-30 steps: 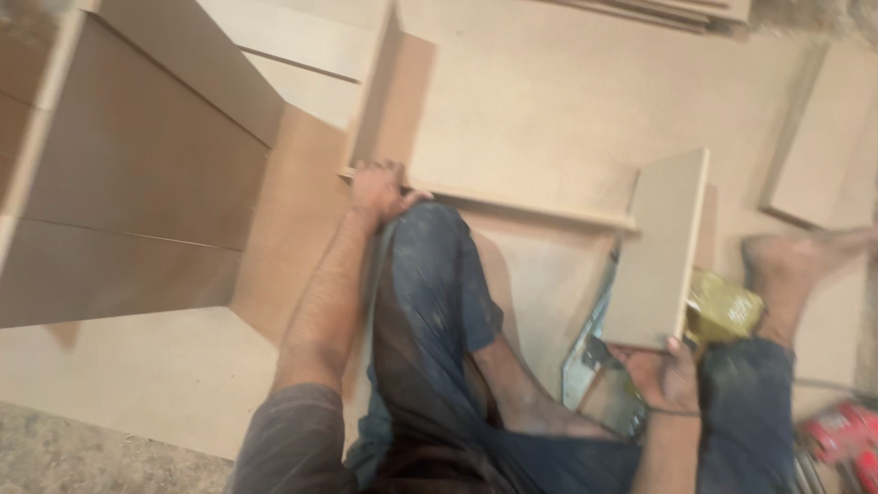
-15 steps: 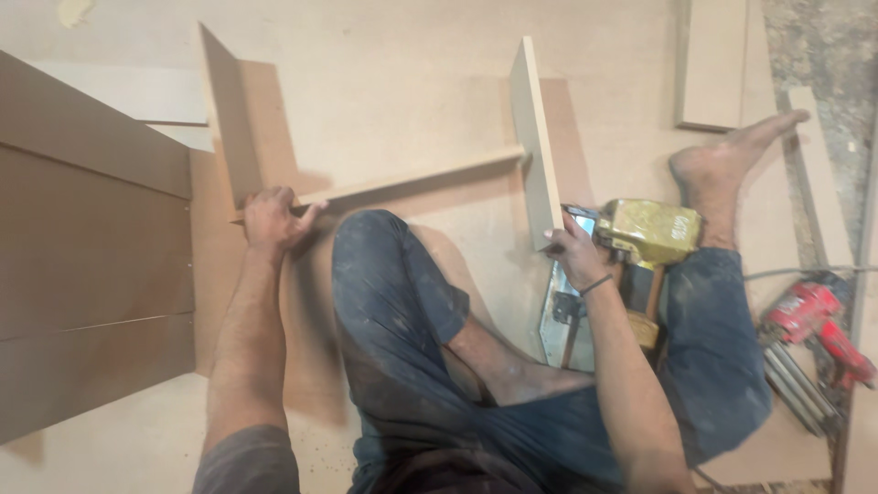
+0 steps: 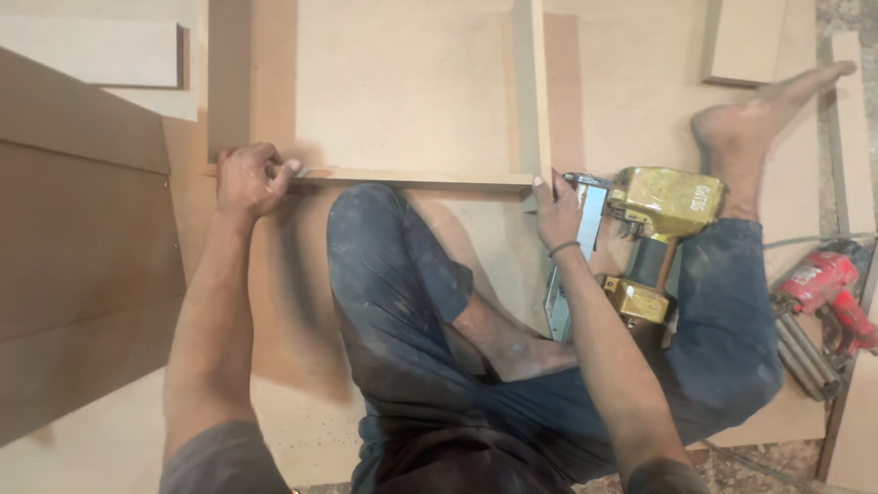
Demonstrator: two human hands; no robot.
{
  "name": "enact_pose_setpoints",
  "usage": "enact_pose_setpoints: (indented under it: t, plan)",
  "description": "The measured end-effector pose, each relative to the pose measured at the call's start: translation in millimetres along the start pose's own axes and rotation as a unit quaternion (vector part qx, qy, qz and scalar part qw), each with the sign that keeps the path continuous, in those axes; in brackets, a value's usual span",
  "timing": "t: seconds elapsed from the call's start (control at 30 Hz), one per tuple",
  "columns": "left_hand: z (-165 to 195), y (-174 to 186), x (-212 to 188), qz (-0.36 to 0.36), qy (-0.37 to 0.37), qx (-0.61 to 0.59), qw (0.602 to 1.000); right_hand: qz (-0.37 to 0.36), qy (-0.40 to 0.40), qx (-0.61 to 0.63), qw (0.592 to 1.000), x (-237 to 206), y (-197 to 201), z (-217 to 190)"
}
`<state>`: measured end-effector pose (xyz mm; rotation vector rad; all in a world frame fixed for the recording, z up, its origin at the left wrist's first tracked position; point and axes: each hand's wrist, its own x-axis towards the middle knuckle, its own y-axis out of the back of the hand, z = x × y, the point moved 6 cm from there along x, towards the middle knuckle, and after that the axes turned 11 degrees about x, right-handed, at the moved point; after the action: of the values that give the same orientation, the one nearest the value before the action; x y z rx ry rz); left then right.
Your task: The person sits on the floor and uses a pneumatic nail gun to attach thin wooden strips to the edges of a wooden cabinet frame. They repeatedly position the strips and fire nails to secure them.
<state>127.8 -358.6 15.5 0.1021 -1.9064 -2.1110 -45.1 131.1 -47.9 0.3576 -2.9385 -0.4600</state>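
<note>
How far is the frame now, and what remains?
Done: two upright boards stand against the front strip. In hand: left hand grips one corner, right hand presses the other. Left: the yellow nailer lies beside the right hand, not held.

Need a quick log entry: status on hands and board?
Left hand gripping the board strip at its left end. Right hand pressing its right corner. Gold nail gun beside right hand, untouched.

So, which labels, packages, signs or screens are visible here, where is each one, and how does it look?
Dark marking on the yellow nail gun, right of the right hand: small, on the rounded gold body.
Pale label on the red power tool, far right: small patch on red housing.
No packages, signs or screens.
</note>
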Motion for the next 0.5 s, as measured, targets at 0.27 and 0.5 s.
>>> enact_pose_setpoints:
  t: [0.27, 0.5]
  plan:
    - [223.6, -15.6, 18.0, -0.014, -0.170, -0.134, 0.976, 0.054, -0.030, 0.012, 0.998, 3.4, -15.5, 1.9]
    - [342.5, -45.4, 26.1, -0.054, -0.214, -0.039, 0.975, 0.046, -0.130, -0.053, 0.989, -7.5, -13.9, -1.6]
